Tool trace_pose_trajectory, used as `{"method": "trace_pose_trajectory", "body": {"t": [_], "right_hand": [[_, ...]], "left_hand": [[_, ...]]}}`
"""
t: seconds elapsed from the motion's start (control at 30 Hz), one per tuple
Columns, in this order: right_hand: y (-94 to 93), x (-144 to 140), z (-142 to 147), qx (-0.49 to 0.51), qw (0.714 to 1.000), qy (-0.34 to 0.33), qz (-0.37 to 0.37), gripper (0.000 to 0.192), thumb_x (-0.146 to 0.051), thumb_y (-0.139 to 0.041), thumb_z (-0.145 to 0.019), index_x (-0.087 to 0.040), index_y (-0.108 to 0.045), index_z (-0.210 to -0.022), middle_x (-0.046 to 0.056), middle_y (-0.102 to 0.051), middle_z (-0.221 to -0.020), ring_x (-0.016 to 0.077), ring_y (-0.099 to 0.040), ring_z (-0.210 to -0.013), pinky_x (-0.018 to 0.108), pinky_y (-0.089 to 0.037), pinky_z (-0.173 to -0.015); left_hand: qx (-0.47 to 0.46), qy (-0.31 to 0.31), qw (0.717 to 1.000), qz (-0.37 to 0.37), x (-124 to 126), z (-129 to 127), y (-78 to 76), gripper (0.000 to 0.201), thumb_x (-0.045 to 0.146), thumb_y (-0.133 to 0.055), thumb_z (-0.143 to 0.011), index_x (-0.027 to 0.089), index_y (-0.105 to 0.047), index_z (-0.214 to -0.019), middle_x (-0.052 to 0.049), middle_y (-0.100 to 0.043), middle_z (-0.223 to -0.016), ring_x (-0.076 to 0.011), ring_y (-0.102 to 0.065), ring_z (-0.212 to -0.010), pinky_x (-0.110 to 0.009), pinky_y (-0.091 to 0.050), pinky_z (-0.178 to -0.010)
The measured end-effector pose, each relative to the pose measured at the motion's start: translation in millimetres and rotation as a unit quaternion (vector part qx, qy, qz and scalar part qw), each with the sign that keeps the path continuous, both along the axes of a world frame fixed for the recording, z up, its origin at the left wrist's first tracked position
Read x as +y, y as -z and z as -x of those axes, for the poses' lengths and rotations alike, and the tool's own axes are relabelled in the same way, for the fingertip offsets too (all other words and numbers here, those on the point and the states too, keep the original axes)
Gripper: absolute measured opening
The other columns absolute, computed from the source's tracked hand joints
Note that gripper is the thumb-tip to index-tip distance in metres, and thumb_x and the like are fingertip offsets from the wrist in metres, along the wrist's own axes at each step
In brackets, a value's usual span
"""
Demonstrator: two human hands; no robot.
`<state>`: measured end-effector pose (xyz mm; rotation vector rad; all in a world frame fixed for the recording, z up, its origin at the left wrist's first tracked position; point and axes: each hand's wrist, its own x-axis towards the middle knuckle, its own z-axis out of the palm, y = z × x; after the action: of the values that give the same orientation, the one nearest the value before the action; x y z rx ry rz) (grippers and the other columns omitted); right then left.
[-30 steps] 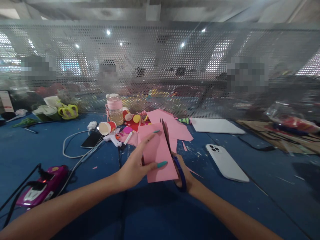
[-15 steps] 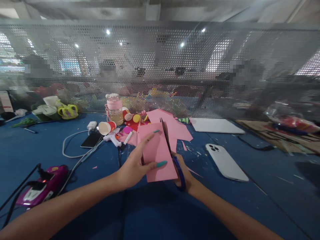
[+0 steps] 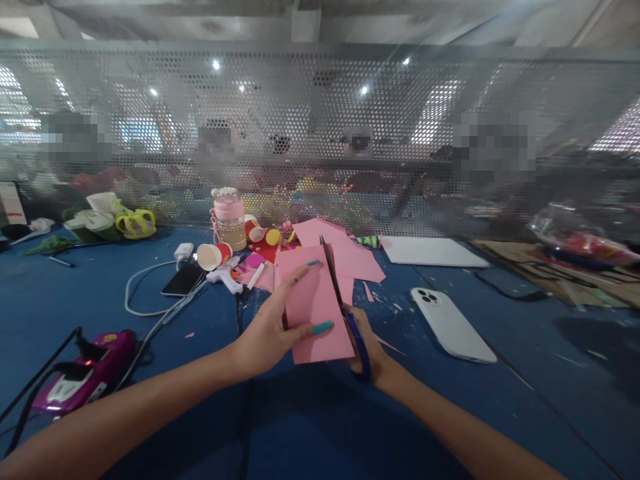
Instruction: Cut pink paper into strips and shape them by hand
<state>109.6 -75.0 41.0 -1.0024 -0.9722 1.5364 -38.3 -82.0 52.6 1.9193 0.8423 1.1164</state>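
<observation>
My left hand [image 3: 267, 333] grips a pink sheet of paper [image 3: 317, 293] by its left side, thumb on the near face and fingers along the upper edge. In my right hand [image 3: 370, 343] is a pair of scissors [image 3: 358, 337] with dark blue handles. Its dark blades point away from me and lie along the paper's right edge; whether they are parted I cannot make out. Behind the held sheet, more pink paper [image 3: 363, 260] lies on the blue table [image 3: 320, 427]. Thin pink offcuts [image 3: 369, 292] are scattered close to my right hand.
To the right lies a white phone [image 3: 453, 325]. Left of the paper are a glue gun [image 3: 227, 277], a paper cup [image 3: 214, 255], a bottle [image 3: 230, 217] and a dark phone [image 3: 184, 279]. A purple power strip [image 3: 87, 373] sits near my left forearm. A perforated metal screen [image 3: 320, 133] stands behind.
</observation>
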Motion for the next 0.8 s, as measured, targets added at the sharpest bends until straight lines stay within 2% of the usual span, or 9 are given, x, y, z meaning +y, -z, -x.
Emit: {"method": "trace_pose_trajectory", "body": {"t": [0.1,0.2,0.37,0.47,0.53,0.57,0.67,0.73,0.8], "right_hand": [[2.6,0,0,-0.022,1.0,-0.008,-0.017,0.019,-0.039,-0.051,-0.06,-0.024,-0.047,-0.05,-0.005,-0.045,-0.035,0.0131,-0.045,-0.035,0.023,-0.038,-0.033],[6.2,0,-3,-0.056,0.998,0.025,-0.027,0.026,-0.044,-0.053,-0.064,-0.022,-0.045,-0.05,-0.006,-0.042,-0.033,0.0105,-0.041,-0.03,0.021,-0.033,-0.028],[3.8,11,-20,-0.122,0.989,0.06,-0.056,0.042,-0.053,-0.059,-0.063,-0.02,-0.038,-0.047,-0.01,-0.033,-0.03,0.0047,-0.029,-0.023,0.016,-0.022,-0.023],[-0.5,28,-38,-0.167,0.982,0.062,-0.057,0.043,-0.058,-0.044,-0.072,-0.022,-0.035,-0.049,-0.01,-0.029,-0.028,0.0056,-0.024,-0.021,0.018,-0.02,-0.023],[-2.3,41,-51,-0.338,0.933,0.11,-0.062,0.044,-0.052,-0.029,-0.081,-0.022,-0.035,-0.05,-0.007,-0.033,-0.03,0.0083,-0.031,-0.022,0.02,-0.027,-0.026],[-2.9,46,-58,-0.463,0.873,0.136,-0.067,0.045,-0.049,-0.024,-0.084,-0.022,-0.039,-0.051,-0.005,-0.04,-0.033,0.0101,-0.039,-0.026,0.021,-0.033,-0.031],[-2.7,57,-74,-0.609,0.777,0.149,-0.064,0.038,-0.038,-0.039,-0.083,-0.016,-0.054,-0.056,0.012,-0.063,-0.057,0.0218,-0.064,-0.06,0.026,-0.044,-0.052],[-0.4,59,-79,-0.659,0.736,0.147,-0.054,0.034,-0.034,-0.044,-0.081,-0.01,-0.063,-0.067,0.022,-0.067,-0.076,0.0298,-0.064,-0.082,0.031,-0.045,-0.064],[3.6,59,-80,-0.697,0.702,0.14,-0.04,0.034,-0.033,-0.047,-0.08,-0.004,-0.066,-0.08,0.027,-0.066,-0.088,0.0335,-0.062,-0.09,0.034,-0.044,-0.069]], "left_hand": [[0.007,0.001,1.0,-0.002,-1,-1,0.3,0.069,0.025,-0.061,-0.076,0.026,-0.025,-0.135,-0.005,-0.026,-0.144,-0.0251,-0.027,-0.131,-0.041,-0.026,-0.108],[0.014,-0.017,1.0,-0.016,5,1,-1.9,0.068,0.028,-0.061,-0.075,0.025,-0.027,-0.134,-0.007,-0.026,-0.144,-0.0257,-0.029,-0.129,-0.041,-0.028,-0.107],[0.024,-0.103,0.993,-0.056,38,16,-5.6,0.066,0.03,-0.063,-0.073,0.02,-0.032,-0.131,-0.01,-0.033,-0.14,-0.0257,-0.033,-0.126,-0.042,-0.029,-0.105],[0.091,-0.131,0.986,-0.043,60,28,-0.3,0.065,0.025,-0.065,-0.069,0.016,-0.036,-0.127,-0.013,-0.04,-0.134,-0.0278,-0.037,-0.124,-0.044,-0.031,-0.102],[0.15,-0.132,0.979,-0.028,70,34,7.6,0.061,0.021,-0.062,-0.071,0.016,-0.036,-0.127,-0.014,-0.041,-0.133,-0.0285,-0.04,-0.121,-0.046,-0.033,-0.1],[0.177,-0.127,0.976,-0.027,74,36,12.3,0.06,0.021,-0.06,-0.072,0.017,-0.036,-0.127,-0.014,-0.043,-0.132,-0.0286,-0.042,-0.12,-0.047,-0.034,-0.098],[0.242,-0.148,0.955,-0.086,78,37,25.7,0.059,0.02,-0.058,-0.075,0.016,-0.034,-0.128,-0.016,-0.039,-0.135,-0.0315,-0.031,-0.127,-0.052,-0.028,-0.1],[0.261,-0.19,0.935,-0.146,75,32,31.5,0.058,0.024,-0.058,-0.076,0.011,-0.035,-0.127,-0.022,-0.029,-0.139,-0.0349,-0.018,-0.132,-0.055,-0.018,-0.103],[0.271,-0.191,0.923,-0.194,66,21,35.1,0.058,0.03,-0.055,-0.078,0.007,-0.034,-0.128,-0.025,-0.021,-0.142,-0.0344,-0.007,-0.134,-0.056,-0.011,-0.105]]}}
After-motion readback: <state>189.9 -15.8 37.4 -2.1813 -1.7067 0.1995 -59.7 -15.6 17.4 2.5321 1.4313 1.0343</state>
